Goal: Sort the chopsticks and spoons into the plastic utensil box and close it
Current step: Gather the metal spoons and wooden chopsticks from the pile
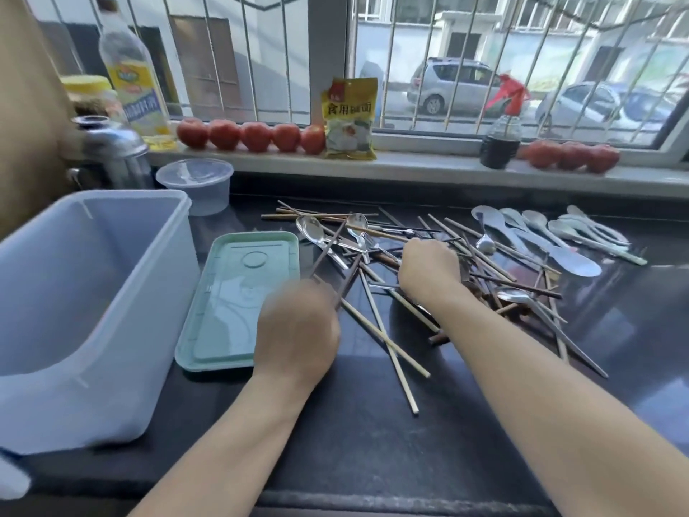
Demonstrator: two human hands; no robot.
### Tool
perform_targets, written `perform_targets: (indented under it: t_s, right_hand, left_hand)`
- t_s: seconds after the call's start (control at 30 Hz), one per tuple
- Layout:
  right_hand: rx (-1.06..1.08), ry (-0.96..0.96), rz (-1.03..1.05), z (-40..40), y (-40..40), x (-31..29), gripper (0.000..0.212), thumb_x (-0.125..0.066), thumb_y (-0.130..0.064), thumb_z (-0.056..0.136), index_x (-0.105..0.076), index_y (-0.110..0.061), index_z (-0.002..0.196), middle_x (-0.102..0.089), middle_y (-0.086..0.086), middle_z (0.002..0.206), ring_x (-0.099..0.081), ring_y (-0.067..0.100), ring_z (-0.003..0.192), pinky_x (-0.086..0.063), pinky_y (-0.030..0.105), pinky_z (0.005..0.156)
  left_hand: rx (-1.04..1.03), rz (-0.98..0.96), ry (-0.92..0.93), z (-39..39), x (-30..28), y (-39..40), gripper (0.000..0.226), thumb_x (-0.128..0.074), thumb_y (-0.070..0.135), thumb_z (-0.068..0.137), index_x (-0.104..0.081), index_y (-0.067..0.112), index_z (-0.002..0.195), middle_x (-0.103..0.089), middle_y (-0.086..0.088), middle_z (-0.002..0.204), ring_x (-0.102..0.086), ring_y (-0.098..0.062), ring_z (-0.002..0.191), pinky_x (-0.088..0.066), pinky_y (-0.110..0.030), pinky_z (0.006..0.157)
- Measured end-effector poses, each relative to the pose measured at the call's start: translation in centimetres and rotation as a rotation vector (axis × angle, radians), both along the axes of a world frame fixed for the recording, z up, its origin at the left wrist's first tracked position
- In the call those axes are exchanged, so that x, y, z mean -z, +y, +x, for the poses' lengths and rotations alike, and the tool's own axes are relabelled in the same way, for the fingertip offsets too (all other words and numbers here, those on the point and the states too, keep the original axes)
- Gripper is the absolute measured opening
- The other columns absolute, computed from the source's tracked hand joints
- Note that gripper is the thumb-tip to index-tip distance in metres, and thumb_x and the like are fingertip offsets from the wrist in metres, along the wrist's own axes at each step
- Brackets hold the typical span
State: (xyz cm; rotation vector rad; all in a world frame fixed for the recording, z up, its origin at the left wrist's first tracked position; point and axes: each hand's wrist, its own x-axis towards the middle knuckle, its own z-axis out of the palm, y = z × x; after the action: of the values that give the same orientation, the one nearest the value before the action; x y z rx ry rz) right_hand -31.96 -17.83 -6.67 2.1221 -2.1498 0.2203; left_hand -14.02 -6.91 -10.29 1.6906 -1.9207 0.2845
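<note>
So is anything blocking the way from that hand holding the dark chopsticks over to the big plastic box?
Nothing upright does. The left hand grips dark chopsticks over the green lid, which lies flat on the counter between the pile and the plastic box. The box's top is open.

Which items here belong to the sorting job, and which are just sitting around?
Job: box, green lid, chopsticks, metal spoons, white spoons, left hand, right hand.

Bystanders: tomatoes, oil bottle, yellow packet, spray bottle, round tub, kettle.
</note>
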Motion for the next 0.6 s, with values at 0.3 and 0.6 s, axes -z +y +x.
perform_targets:
  t_s: [0.3,0.6]
  right_hand:
    - [-0.448,-0.758,-0.108,2.9,7.5,-1.6,0.004,-0.07,-0.021,0.091,-0.07,-0.018,0.088,-0.065,-0.01,0.078,-0.061,0.009,0.072,-0.049,0.027,0.071]
    - [-0.518,-0.596,0.046,4.2,2.6,-2.9,0.015,-0.066,-0.027,0.095,-0.074,-0.023,0.083,-0.069,-0.007,0.074,-0.061,0.009,0.069,-0.047,0.026,0.068]
  left_hand:
    - [0.025,-0.011,0.496,0.3,-1.1,0.2,0.034,-0.039,0.033,0.101,-0.068,0.018,0.091,-0.066,0.003,0.077,-0.059,-0.021,0.079,-0.05,-0.042,0.069]
    - [-0.011,0.078,1.102,1.9,-1.2,-0.8,0.046,-0.038,0.027,0.11,-0.057,0.008,0.072,-0.059,-0.006,0.06,-0.052,-0.007,0.05,-0.041,-0.014,0.052]
